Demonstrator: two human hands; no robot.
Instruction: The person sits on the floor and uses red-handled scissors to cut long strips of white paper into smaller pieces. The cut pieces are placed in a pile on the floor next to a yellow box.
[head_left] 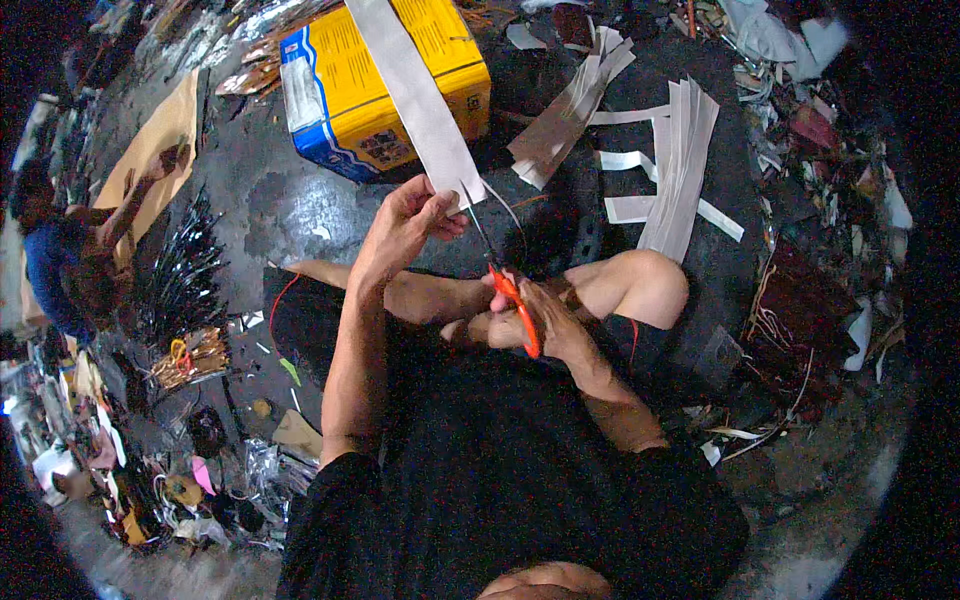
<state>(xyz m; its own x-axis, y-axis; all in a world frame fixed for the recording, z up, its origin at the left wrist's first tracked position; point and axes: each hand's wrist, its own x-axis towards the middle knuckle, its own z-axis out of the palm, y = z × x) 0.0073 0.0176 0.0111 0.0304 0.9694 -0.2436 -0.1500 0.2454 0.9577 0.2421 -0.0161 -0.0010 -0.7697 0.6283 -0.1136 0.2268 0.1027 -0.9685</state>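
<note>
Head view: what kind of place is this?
Likely an informal floor workshop for cutting sheet material. The person sits on a dark floor, cutting a grey strip with orange scissors; cut strips and scraps lie around.

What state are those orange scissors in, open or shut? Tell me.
Open. The scissors in the right hand show thin blades spread in a narrow V, tips at the notched lower edge of the grey strip held by the left hand.

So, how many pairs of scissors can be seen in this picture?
1: orange-handled scissors in the right hand, cutting the grey strip held by the left hand. Others may be hidden in the floor clutter.
</note>
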